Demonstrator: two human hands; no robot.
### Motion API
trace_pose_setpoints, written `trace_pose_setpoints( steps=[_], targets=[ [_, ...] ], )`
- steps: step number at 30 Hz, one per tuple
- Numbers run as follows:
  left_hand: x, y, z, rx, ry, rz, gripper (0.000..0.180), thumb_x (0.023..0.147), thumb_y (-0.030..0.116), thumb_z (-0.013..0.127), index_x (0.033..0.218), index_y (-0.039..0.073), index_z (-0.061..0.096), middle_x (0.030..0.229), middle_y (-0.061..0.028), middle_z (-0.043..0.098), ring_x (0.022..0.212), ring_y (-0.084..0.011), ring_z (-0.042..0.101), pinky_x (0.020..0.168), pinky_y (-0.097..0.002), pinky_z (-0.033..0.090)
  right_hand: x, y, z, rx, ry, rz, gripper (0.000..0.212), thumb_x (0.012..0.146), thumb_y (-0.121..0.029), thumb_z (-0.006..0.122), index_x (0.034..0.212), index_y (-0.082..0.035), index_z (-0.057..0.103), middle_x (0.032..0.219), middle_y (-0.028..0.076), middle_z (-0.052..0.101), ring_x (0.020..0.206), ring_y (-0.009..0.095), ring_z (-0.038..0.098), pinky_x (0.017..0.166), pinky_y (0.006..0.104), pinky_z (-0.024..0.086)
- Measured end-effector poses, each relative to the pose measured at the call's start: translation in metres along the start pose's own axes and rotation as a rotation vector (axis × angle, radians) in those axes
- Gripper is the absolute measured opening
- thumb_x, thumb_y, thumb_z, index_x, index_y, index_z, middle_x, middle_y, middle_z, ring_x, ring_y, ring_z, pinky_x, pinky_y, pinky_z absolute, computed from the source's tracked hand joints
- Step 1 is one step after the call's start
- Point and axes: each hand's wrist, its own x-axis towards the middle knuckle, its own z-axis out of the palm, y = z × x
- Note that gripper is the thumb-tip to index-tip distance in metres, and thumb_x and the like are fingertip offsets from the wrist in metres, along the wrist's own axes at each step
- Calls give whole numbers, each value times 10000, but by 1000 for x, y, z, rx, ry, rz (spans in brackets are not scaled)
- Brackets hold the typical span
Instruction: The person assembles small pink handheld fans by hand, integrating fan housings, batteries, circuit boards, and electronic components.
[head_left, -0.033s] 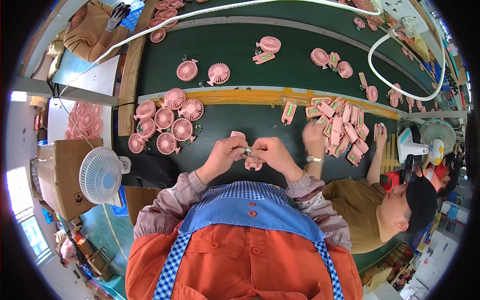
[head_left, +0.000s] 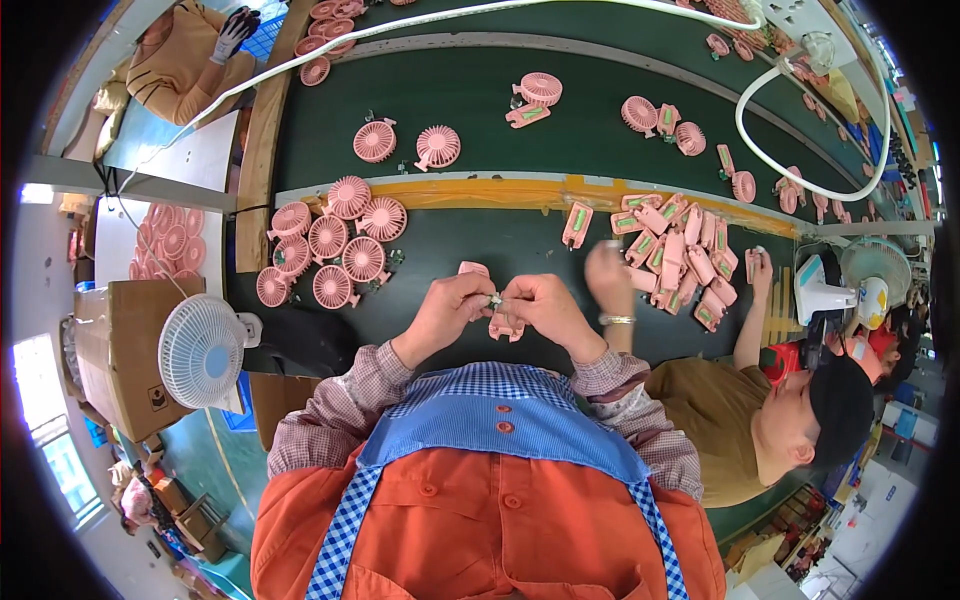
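My left hand [head_left: 450, 306] and my right hand [head_left: 548, 310] meet over the near middle of the dark green bench, fingertips closed in a pinch. Between them is a small green-and-white part [head_left: 495, 298], mostly covered by the fingers. Just below the fingertips a pink plastic housing [head_left: 507, 328] shows, partly under my right hand. Another bit of pink plastic [head_left: 474, 268] appears beyond my left fingers; whether it belongs to the same piece I cannot tell. Pink round fan heads [head_left: 328, 237] lie in a group to the left.
Pink handle housings [head_left: 672, 252] are heaped at the right, with a single housing [head_left: 577, 225] beside them. A co-worker's hand [head_left: 608, 278] reaches in near my right hand. A yellow-taped ledge [head_left: 480, 192] crosses behind; a white desk fan [head_left: 202, 350] stands left.
The co-worker's hand has moved left, away from the heap of housings and closer to my right hand. My own hands stay in place.
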Motion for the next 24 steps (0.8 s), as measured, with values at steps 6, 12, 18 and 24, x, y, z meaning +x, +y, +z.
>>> trace_pose_setpoints(
  steps=[6,12,18,24],
  targets=[
    [3,-1,-3,117,-38,94,85,797,-81,526,844,-25,570,773,-87,575,610,-155,575,561,-266,481,-4,-11,3,-209,51,-252,82,821,13,567,761,69,568,625,97,600,525,131,585,476,229,480],
    [4,9,-1,137,-81,53,86,783,-96,521,828,-33,557,762,-87,553,613,-161,587,544,-263,480,-3,4,6,176,38,-36,71,821,24,562,771,74,563,628,106,594,531,144,591,469,248,501],
    [9,5,4,155,-54,43,72,772,-96,527,814,-41,548,748,-74,538,597,-152,569,533,-261,470,-2,6,5,99,99,-74,85,826,35,541,749,72,544,616,119,589,518,154,589,464,266,515],
    [9,-2,4,86,-103,-128,119,764,-97,521,853,-39,572,885,-84,606,667,-138,584,591,-261,483,5,25,6,256,67,-29,75,819,27,551,756,68,547,634,118,599,536,163,603,469,263,501]
  ],
)
